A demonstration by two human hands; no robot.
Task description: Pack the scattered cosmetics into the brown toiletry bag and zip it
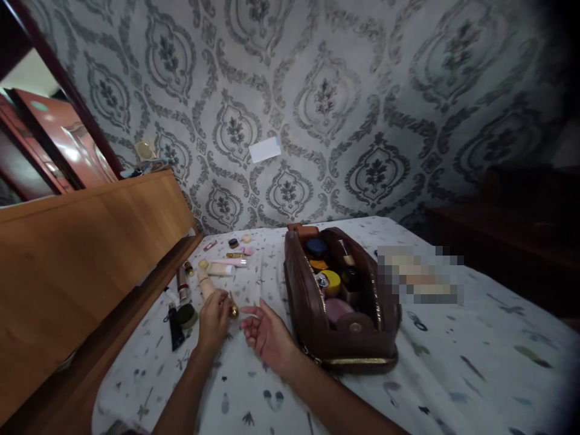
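My left hand (214, 319) is closed, with its fingers curled together. A small shiny gold-capped item (234, 308) shows at its fingertips; most of it is hidden, so its kind is unclear. Just to the right, my right hand (269, 338) is turned palm up, fingers apart and loosely bent, holding nothing. Its index finger points toward the gold end. Beyond my left hand lies a pale tube (205, 283). Close by my right hand stands a brown toiletry bag (301, 314), unzipped, with a yellow-lidded jar (331, 281), a dark blue round container (316, 247) and a pink item (339, 310) inside.
Left of my hands on the patterned sheet (254, 399) lie a black tube (176, 329), a dark green jar (186, 315) and several other cosmetics. A wooden headboard (99, 235) borders the left side. Papered wall (326, 103) rises behind. A blurred-out item (419, 275) lies right of the bag.
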